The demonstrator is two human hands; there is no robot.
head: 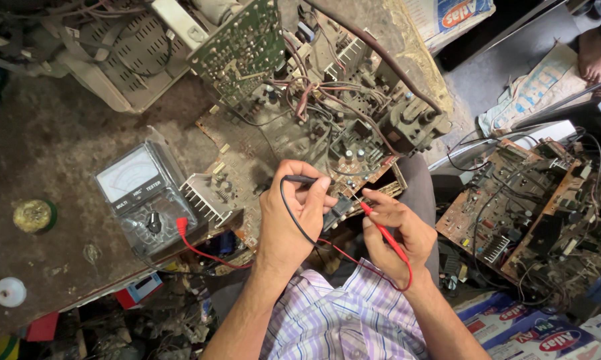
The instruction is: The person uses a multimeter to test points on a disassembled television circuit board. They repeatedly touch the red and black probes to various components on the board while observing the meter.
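My left hand (pixel 295 217) grips a black test probe (pixel 299 179) whose black lead loops down over my palm. My right hand (pixel 395 235) pinches a red test probe (pixel 380 229), its metal tip touching the near edge of a large dusty circuit board (pixel 314 120). Both probe tips meet the board close together, between my two hands. The red lead runs left to an analogue multimeter (pixel 144 197) with a white dial face, lying on the bench to the left of my left hand.
A worn brown workbench (pixel 54 153) carries a solder spool (pixel 34 215), a white reel (pixel 10 292) and a grey plastic casing (pixel 124 60). Another circuit board (pixel 507 213) lies lower right among wires. Cardboard boxes (pixel 540 333) sit bottom right. A person's foot (pixel 595 60) shows top right.
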